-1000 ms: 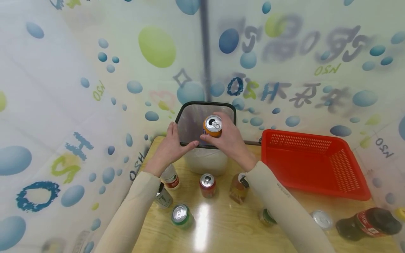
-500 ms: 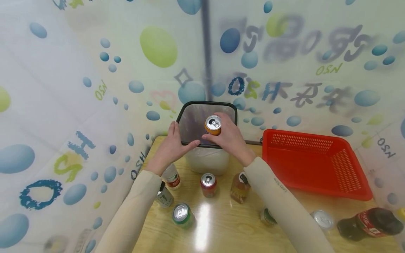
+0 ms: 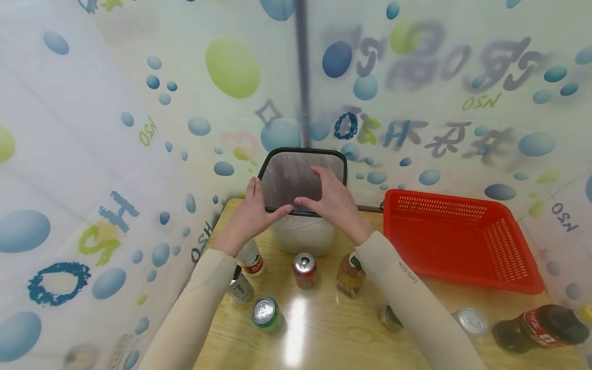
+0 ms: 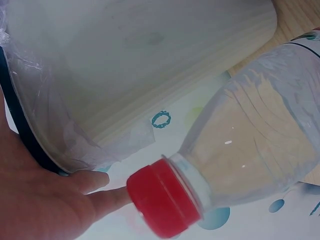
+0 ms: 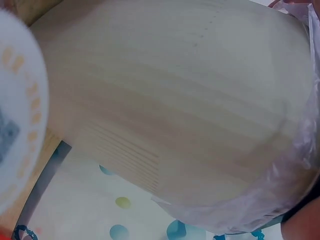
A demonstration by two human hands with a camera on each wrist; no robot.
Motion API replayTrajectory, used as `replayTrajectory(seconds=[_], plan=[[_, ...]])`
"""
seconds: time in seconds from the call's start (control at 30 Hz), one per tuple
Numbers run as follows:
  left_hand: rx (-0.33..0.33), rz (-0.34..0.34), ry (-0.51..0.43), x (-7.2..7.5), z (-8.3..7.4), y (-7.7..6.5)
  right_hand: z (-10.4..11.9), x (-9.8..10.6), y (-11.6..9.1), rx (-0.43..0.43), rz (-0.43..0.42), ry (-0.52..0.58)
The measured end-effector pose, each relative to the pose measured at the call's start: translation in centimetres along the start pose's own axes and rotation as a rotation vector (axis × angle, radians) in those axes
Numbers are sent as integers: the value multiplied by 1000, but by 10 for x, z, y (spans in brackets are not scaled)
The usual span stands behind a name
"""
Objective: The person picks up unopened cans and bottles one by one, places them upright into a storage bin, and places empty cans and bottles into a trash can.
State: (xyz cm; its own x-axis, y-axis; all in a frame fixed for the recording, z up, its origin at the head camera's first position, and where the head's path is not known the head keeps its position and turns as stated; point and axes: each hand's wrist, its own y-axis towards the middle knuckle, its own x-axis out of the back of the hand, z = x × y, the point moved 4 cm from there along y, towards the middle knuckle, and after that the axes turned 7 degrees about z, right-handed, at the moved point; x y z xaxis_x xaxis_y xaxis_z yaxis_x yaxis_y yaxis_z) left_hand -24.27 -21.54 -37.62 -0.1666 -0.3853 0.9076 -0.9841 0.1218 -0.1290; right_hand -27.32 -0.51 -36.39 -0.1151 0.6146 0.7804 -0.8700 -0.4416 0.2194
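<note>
My left hand [image 3: 250,216] rests at the near left corner of the bin [image 3: 302,236], fingers straight along its black rim and thumb stretched along the front. Over the bin's mouth my right hand [image 3: 335,205] is spread, thumb and fingers apart with nothing between them. A clear plastic bag lines the bin, its edge [image 5: 270,185] folded outside. The orange can is out of sight. Below my left wrist stands a bottle [image 3: 251,258]; a red-capped bottle [image 4: 240,135] is close in the left wrist view. An amber bottle [image 3: 350,281] stands by my right forearm.
On the wooden table [image 3: 324,341] stand a red can [image 3: 304,272], a green can [image 3: 267,314] and a pale can [image 3: 241,290]. A red plastic basket [image 3: 453,246] is at the right, with a cola bottle [image 3: 538,326] and a silver-topped can [image 3: 472,321] nearer. Patterned walls rise behind.
My right hand held an orange can over the bin's mouth; it has let go and the can is no longer visible. My left hand has stayed at the rim.
</note>
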Motion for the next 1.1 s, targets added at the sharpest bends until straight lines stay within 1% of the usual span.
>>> replayTrajectory(seconds=[0.17,0.3,0.4,0.5,0.6,0.7,0.87,1.0,1.1], plan=[[3,2,1,0,-1,0,-2,2,-2,16,-8,36],[6,6,-7,1,-2,0,-2,9,-5,37,-18,129],[5,12,-18,0,-3,0,-1,16,-9,59,-33,173],[9,15,-29,1,-4,-1,4,24,-14,80,-53,174],[15,18,-31,1,-4,-2,9,33,-21,111,-95,178],[18,20,-34,2,-3,-2,13,41,-30,155,-151,193],[24,19,-40,1,-1,-2,20,51,-50,225,-223,269],[24,19,-36,0,-1,-2,22,53,-69,252,-272,355],[21,19,-31,-1,-1,-1,19,52,-83,252,-307,425]])
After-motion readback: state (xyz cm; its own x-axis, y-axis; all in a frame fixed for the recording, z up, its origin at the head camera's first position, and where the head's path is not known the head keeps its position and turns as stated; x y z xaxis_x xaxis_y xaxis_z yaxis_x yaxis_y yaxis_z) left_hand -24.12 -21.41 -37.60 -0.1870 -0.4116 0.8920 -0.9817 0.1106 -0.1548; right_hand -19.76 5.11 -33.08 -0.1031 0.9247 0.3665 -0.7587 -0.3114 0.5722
